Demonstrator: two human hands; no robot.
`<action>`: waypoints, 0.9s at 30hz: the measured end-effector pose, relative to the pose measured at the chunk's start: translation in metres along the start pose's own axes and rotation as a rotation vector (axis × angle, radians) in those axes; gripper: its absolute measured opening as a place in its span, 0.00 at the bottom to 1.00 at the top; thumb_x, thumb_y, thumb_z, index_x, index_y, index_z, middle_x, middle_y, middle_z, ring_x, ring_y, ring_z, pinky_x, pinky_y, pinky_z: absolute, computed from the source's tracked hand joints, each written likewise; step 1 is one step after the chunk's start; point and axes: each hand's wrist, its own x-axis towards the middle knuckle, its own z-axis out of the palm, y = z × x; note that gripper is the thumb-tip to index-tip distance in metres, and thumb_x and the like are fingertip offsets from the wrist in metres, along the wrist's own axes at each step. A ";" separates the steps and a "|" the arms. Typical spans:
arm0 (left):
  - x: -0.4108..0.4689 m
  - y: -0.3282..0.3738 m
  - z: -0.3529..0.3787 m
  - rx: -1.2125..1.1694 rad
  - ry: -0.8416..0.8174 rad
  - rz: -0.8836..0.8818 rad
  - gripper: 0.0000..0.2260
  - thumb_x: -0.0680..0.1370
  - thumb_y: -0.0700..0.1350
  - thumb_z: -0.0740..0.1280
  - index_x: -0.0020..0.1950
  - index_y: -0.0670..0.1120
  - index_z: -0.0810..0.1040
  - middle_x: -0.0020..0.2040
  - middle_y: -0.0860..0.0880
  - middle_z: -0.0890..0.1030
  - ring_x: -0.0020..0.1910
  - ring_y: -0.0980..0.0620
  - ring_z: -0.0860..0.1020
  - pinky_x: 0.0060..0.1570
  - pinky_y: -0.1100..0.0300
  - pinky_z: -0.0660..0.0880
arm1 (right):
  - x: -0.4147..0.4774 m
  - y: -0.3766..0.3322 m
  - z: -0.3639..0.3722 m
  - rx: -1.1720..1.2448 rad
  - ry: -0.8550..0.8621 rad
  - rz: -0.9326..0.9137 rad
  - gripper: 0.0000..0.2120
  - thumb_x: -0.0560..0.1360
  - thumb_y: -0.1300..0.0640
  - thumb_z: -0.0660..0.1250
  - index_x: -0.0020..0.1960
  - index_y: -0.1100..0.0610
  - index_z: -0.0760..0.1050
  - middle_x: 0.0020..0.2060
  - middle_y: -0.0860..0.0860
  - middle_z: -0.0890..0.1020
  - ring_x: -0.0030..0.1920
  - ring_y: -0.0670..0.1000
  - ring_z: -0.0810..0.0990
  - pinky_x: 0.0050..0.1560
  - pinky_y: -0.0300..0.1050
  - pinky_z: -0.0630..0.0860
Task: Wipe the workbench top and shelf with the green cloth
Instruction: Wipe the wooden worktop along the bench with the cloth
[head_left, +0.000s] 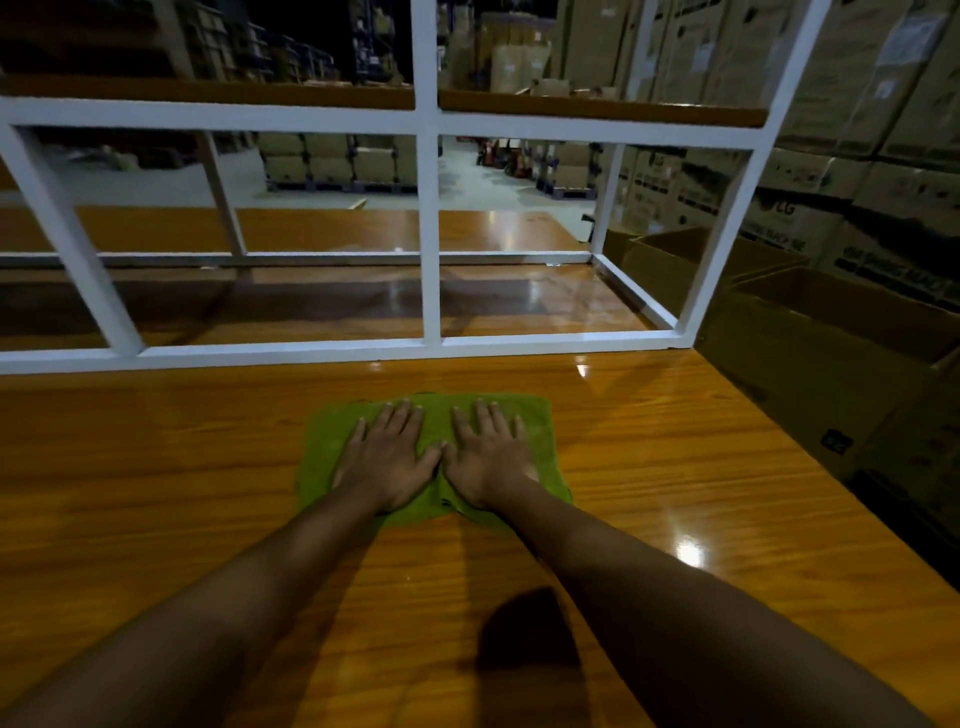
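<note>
A: Where is the flat green terry cloth (434, 457) now?

B: It lies spread on the glossy orange-brown wooden tabletop (649, 467), near the middle of the view, a little toward 12 o'clock from the person. Beyond it, at 12 o'clock, stands the white metal frame (430, 234) of the shelf unit, close to the cloth but not touching it.

A: Why are both hands on it?

B: I think it is to press a wide area at one time. The left hand (387, 457) covers the 9 o'clock half of the cloth and the right hand (491, 454) the 3 o'clock half. The thumbs almost meet in the middle, where the cloth makes a small fold.

A: Do the fingers hold the cloth?

B: No. The fingers (402, 415) of both hands are stretched out flat and a little spread, pointing to 12 o'clock. They grip nothing; the palms only push the cloth down on the wood.

A: And the arms?

B: Both forearms reach forward nearly straight and come together toward the cloth, like a narrow V. This pose probably lets the person lean weight on it.

A: How far is the task?

B: I judge the tabletop wiping is in progress. The brown wooden upper shelf board (597, 106), at 12 o'clock and high, is far from the cloth. Open brown cardboard boxes (810, 332) stand at 3 o'clock, beside the tabletop edge.
</note>
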 end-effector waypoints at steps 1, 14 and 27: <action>-0.008 0.002 0.000 0.004 -0.007 -0.011 0.33 0.81 0.65 0.44 0.81 0.49 0.47 0.81 0.48 0.46 0.80 0.49 0.44 0.77 0.45 0.45 | -0.008 0.000 0.000 -0.001 -0.004 -0.019 0.31 0.84 0.39 0.41 0.84 0.49 0.42 0.83 0.55 0.42 0.83 0.57 0.39 0.80 0.61 0.38; -0.055 0.127 0.008 0.014 -0.038 0.072 0.37 0.76 0.67 0.34 0.81 0.49 0.42 0.81 0.49 0.40 0.79 0.50 0.39 0.76 0.46 0.40 | -0.099 0.110 0.000 0.063 0.066 0.002 0.46 0.68 0.31 0.28 0.84 0.45 0.44 0.83 0.51 0.43 0.83 0.53 0.39 0.80 0.58 0.38; 0.069 0.181 0.019 -0.049 -0.048 0.146 0.29 0.83 0.60 0.44 0.81 0.50 0.47 0.81 0.50 0.43 0.80 0.50 0.42 0.76 0.44 0.41 | -0.014 0.185 -0.014 0.028 0.080 0.161 0.37 0.79 0.32 0.37 0.84 0.46 0.45 0.83 0.54 0.45 0.83 0.55 0.42 0.81 0.61 0.42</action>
